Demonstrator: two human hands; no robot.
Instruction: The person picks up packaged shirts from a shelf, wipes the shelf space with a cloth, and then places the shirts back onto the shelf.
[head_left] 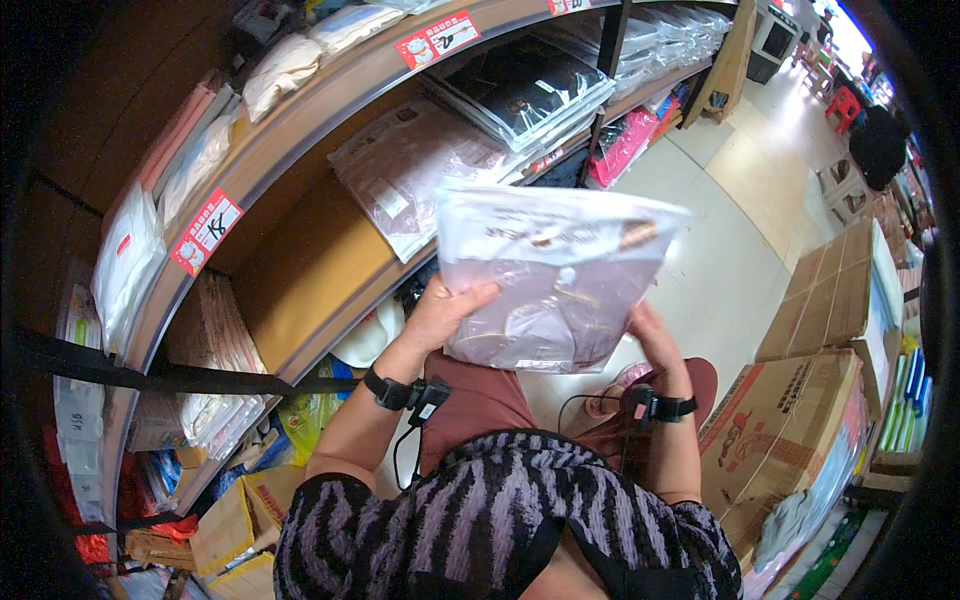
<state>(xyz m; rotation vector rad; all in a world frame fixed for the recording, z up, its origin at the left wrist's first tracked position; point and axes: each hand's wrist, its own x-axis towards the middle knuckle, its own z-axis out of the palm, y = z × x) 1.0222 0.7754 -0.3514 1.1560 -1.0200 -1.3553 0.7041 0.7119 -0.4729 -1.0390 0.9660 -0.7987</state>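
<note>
A clear plastic bag of folded mauve clothing [545, 290] is held up in front of me, over my knees. My left hand [440, 312] grips its left edge, thumb lying on the front and fingers behind. At the right edge, my right hand [655, 340] closes on the bag, its fingers partly hidden behind it. A similar mauve packet [410, 160] lies on the shelf just beyond my left hand. Next to that packet is a stack of bagged dark clothing [520, 85].
Shelving [330, 300] with bagged goods curves along my left, with red-and-white price tags [207, 232] on its edge. Cardboard boxes [780, 430] stand close on my right. Beyond the bag, a tiled floor aisle [715, 220] leads to a red stool [843, 106].
</note>
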